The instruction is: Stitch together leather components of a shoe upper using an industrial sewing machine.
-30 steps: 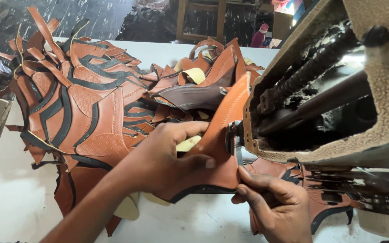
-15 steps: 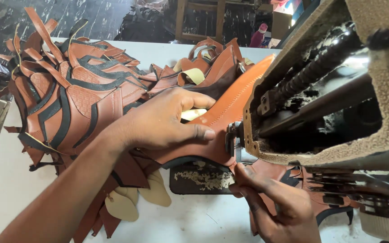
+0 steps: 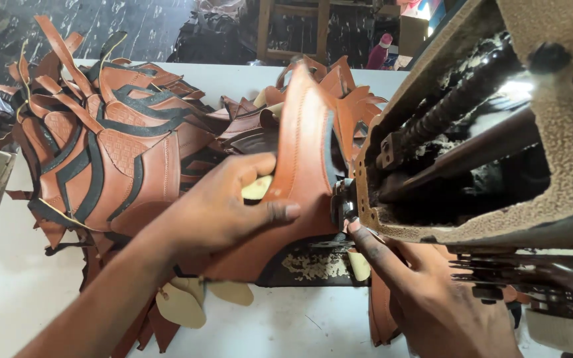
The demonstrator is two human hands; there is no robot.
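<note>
Brown leather piece (image 3: 303, 166): gripped upright by the closed left hand (image 3: 223, 205) beside the sewing machine (image 3: 499, 132); right hand (image 3: 426, 292) is extended to the needle area, its grip cannot be told. Cut leather pieces (image 3: 107, 146) are heaped behind.

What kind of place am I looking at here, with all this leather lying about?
Most likely a small shoe or leather-goods workshop. A worn sewing machine fills the right side, the left hand feeds a brown leather piece to it, and a heap of cut brown-and-black leather pieces covers the white table.

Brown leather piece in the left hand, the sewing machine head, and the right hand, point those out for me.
Brown leather piece (image 3: 303, 152), head view, its upright middle.
Sewing machine head (image 3: 565, 166), head view, its tan casing.
Right hand (image 3: 442, 298), head view, its back.
</note>
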